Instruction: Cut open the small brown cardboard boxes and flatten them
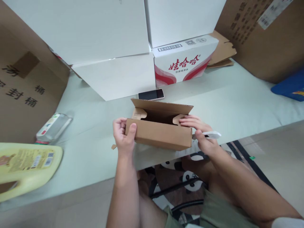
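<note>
We saw the cardboard box [158,135] over the near part of the green-covered table [90,148], its inside too dark to make out; the left hand [124,136] was clasped on its left end, thumb across the near side, while the right hand [204,136] had its fingers against the right flap [176,120] and pinched a white-handled tool [212,135], its left end unclear to us. The frame cut off a yellow bottle [28,166] at left and a blue object [288,86] at right. Nearer, we saw tiled floor [273,158].
</note>
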Demonstrator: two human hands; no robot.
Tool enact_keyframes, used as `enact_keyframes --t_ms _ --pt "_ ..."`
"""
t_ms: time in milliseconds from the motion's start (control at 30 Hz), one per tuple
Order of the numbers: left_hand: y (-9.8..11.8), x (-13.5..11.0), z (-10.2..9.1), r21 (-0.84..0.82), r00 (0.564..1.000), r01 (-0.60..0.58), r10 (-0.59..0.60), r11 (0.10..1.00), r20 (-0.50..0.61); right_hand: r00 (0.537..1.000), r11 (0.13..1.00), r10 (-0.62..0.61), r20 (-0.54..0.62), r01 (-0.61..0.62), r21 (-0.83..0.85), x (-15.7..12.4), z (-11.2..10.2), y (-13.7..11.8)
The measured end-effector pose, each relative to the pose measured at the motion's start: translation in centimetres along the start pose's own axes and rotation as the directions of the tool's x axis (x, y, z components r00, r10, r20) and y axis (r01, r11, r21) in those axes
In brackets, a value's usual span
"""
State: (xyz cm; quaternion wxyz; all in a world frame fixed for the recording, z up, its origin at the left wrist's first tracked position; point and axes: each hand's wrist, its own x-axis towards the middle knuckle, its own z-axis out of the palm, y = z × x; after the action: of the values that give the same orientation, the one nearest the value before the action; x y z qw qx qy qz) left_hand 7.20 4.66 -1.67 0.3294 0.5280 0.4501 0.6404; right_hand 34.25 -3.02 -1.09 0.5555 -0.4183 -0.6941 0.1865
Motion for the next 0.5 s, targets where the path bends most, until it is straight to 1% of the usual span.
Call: enact_keyframes --t_ms 33,67,133,167,200,233,300,367,400,500 --pt "0.0 0.0 0.0 0.004 1.0 -0.004 0.004 1.0 0.01 0.998 1.0 0.029 -0.05 -0.029 -0.005 -0.1 0.0 -0.2" --pt "0.0 -0.1 0.0 0.013 1.0 -0.01 0.01 1.0 0.027 0.99 0.998 0.059 -0.127 -0.062 -0.023 -0.2 0.0 -0.4" --pt "-0.1 -0.1 -0.2 0.04 0.998 -0.024 0.021 0.999 0.067 0.951 0.986 0.119 -0.285 -0.146 -0.075 -0.3 0.0 -0.4" --pt "-0.2 -0.2 -0.3 0.051 0.996 -0.028 0.024 0.998 0.09 0.932 0.977 0.156 -0.326 -0.195 -0.089 -0.4 0.0 -0.3" --pt "-0.4 -0.2 -0.4 0.06 0.993 -0.035 0.028 0.998 0.111 0.922 0.967 0.202 -0.329 -0.24 -0.08 -0.4 0.0 -0.2" --pt "-0.5 -0.2 -0.5 0.067 0.991 -0.048 0.039 0.997 0.128 0.922 0.96 0.251 -0.294 -0.277 -0.049 -0.4 -0.1 0.0" --pt "-0.8 -0.3 -0.7 0.078 0.985 -0.088 0.075 0.993 0.157 0.935 0.95 0.313 -0.165 -0.308 0.054 -0.5 -0.2 0.3" --pt "-1.0 -0.2 -0.9 0.076 0.976 -0.132 0.116 0.988 0.185 0.955 0.952 0.286 -0.084 -0.272 0.143 -0.5 -0.3 0.5" --pt "-1.0 -0.2 -1.0 0.077 0.971 -0.147 0.129 0.986 0.2 0.965 0.958 0.255 -0.067 -0.243 0.15 -0.5 -0.4 0.5" --pt "-0.7 0.1 -1.0 0.123 0.952 -0.171 0.132 0.978 0.278 0.98 0.983 0.183 -0.08 -0.179 0.048 -0.2 -0.3 0.4"
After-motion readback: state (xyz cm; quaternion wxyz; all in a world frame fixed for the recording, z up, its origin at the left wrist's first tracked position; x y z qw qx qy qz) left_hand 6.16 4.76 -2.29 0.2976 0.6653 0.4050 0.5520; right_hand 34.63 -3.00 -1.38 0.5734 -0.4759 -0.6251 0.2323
